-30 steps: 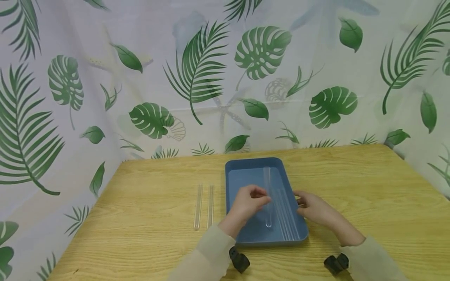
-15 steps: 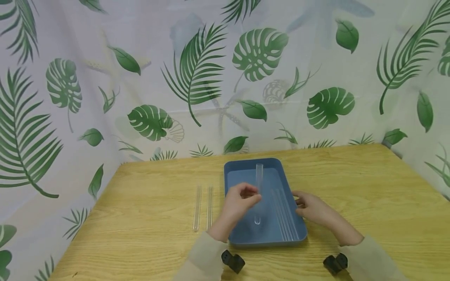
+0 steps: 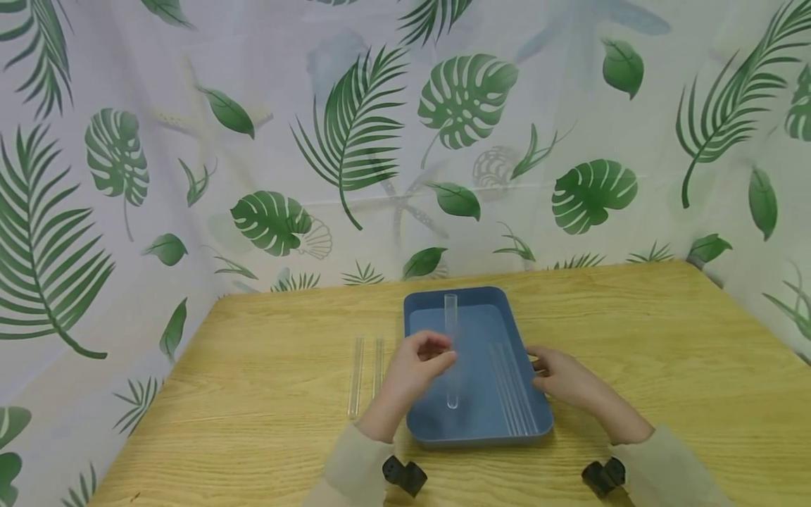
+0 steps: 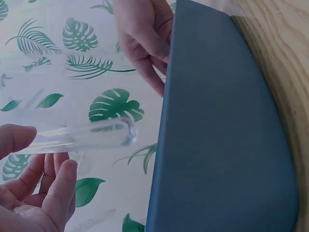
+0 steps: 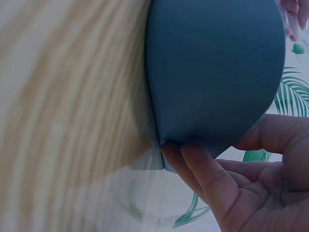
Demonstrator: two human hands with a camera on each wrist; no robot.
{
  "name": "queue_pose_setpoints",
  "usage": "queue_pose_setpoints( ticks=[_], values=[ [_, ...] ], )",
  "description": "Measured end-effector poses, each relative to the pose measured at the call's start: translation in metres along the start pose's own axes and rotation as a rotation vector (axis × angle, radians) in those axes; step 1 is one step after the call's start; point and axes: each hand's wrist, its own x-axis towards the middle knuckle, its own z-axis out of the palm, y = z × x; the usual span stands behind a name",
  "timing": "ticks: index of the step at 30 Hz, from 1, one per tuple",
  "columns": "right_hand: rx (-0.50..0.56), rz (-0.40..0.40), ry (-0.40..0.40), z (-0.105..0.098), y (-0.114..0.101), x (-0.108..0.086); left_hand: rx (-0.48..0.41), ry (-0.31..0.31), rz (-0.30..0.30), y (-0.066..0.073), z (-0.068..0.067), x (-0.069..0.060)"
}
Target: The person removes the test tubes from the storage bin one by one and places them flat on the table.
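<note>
The left hand (image 3: 415, 370) pinches a clear glass tube (image 3: 451, 317) between thumb and fingers, above the left part of a blue tray (image 3: 478, 443). In the left wrist view the tube (image 4: 91, 137) lies between the thumb and fingers of the left hand (image 4: 43, 188), its rounded end beside the tray wall (image 4: 217, 121). The right hand (image 3: 564, 377) holds the tray's right side; in the right wrist view the fingers of the right hand (image 5: 256, 179) touch the outside of the tray (image 5: 217, 72), with the thumb at its edge. Several clear tubes (image 3: 513, 394) lie in the tray's right part.
Two more clear tubes, one at the far left (image 3: 355, 380) and one beside it (image 3: 379, 362), lie on the wooden table (image 3: 253, 394) left of the tray. A leaf-patterned cloth (image 3: 538, 127) hangs behind the table and along its sides.
The left hand has moved left with its tube, from near the tubes in the tray toward the tray's left side. The right hand stays at the tray's right side.
</note>
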Motion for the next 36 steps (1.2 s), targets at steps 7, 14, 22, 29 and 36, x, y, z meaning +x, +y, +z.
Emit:
queue_pose_setpoints(
  ticks=[7, 14, 22, 29, 36],
  values=[
    [0.011, 0.001, 0.004, 0.002, 0.001, -0.001, -0.023, 0.059, -0.003, 0.003, -0.026, -0.013],
    [0.022, -0.009, 0.006, 0.001, 0.000, -0.002, -0.043, 0.144, -0.013, 0.005, -0.055, -0.019],
    [0.011, -0.022, 0.006, 0.000, -0.001, -0.001, -0.001, 0.255, -0.068, -0.004, -0.086, -0.028],
    [0.016, -0.020, 0.006, 0.002, 0.000, -0.003, 0.074, 0.310, -0.131, -0.014, -0.109, -0.032],
    [0.019, -0.011, -0.004, 0.000, -0.001, -0.001, 0.146, 0.341, -0.186, -0.021, -0.125, -0.034]
  ],
)
